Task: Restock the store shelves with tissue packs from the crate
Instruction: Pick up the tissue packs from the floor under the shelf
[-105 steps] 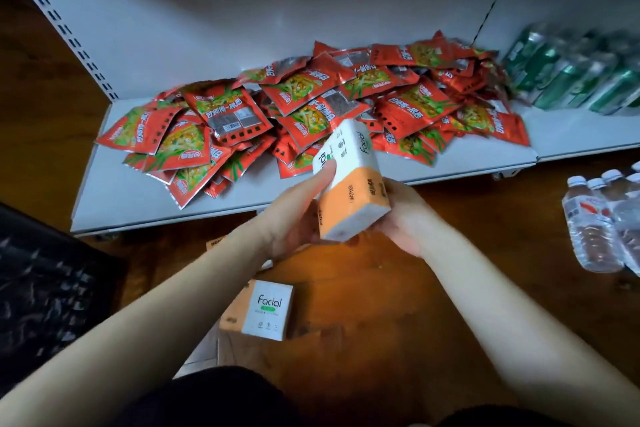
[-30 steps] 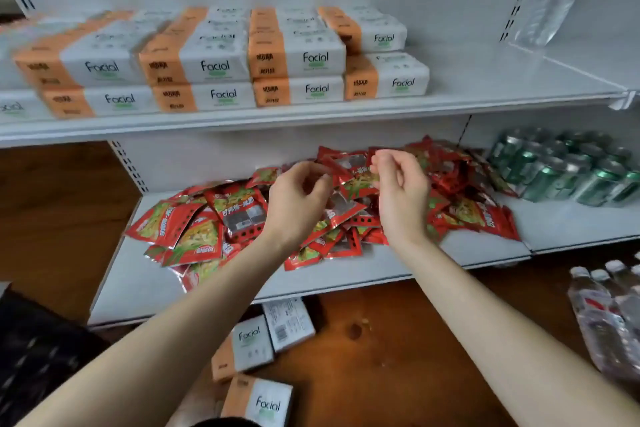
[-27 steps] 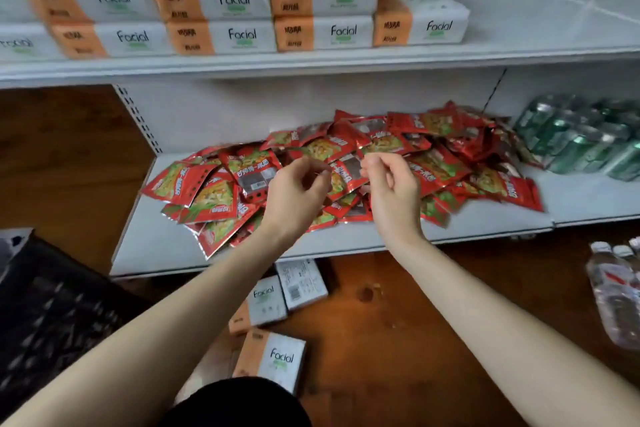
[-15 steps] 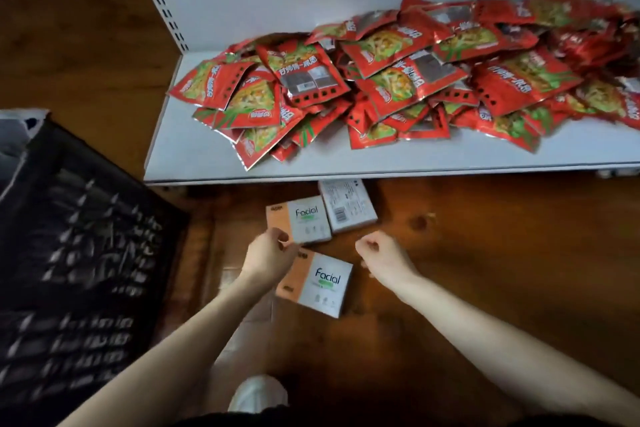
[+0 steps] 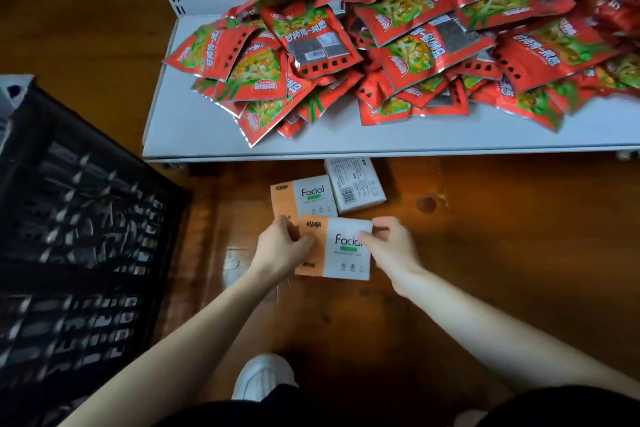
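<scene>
Orange-and-white plastic-wrapped tissue pack (image 5: 343,248) was low at the brown wooden floor (image 5: 485,236), left hand (image 5: 282,248) and right hand (image 5: 393,248) each curling fingers (image 5: 286,225) onto one end — shallow edge grips. Slick wrap might slip on lifting, dropping it onto the neighbouring orange-and-white pack (image 5: 304,196) just behind.

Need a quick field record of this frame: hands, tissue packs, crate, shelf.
left hand: grips the orange end of the held tissue pack
right hand: pinches the white end of the same pack
pack lifted or resting: cannot tell
other packs: face-up pack and barcode-up pack, side by side on the wooden floor
crate: black, at left, contents blurred
lower shelf: heap of red snack packets, no tissue packs
</scene>
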{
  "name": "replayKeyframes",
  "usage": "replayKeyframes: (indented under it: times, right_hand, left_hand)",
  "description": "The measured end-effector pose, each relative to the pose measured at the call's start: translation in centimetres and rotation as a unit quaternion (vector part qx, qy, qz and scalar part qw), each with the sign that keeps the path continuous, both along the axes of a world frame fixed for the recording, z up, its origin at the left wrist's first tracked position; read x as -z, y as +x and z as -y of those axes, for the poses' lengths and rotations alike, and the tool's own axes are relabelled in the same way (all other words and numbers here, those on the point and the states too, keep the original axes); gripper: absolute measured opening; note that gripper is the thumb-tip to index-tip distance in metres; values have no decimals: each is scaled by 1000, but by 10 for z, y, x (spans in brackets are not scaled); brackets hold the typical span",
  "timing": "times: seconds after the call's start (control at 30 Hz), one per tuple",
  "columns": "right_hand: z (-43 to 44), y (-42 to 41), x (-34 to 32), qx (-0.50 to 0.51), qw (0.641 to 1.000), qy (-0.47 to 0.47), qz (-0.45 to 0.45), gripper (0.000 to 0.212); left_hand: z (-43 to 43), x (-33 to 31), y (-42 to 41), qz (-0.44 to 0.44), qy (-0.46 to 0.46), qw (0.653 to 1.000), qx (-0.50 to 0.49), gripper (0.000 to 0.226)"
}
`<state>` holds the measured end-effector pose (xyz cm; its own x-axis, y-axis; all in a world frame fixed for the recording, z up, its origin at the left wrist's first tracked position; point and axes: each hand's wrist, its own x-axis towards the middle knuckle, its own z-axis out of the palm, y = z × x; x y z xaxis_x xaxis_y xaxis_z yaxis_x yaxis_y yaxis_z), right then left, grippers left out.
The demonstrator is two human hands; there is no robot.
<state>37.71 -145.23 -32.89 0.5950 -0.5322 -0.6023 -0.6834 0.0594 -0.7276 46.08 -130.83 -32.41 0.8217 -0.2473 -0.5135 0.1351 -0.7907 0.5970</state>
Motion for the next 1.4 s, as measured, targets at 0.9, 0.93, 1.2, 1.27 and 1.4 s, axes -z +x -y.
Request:
replayKeyframes:
  times: [0.9,0.93,1.2,1.27,1.4]
  right_hand:
    - [153,-15,-275,210,814,-216,497,38]
    - [158,-9,-283,213,810,-213,503,37]
    - [206,38,-332,227,784,-237,526,26]
    - [220,52,-346,224,783,-238,530,22]
    - [241,79,-364,216,797,-252,504,25]
  left_hand:
    - [165,-289,-1,154,-451,848,232,57]
    - [171,-295,1,175,-445,846,234,60]
    - [215,-344,34,500,-326,780,188,51]
    - [225,-355,47,567,-269,757,183,49]
    - [247,-369,73,642,-190,723,173,46]
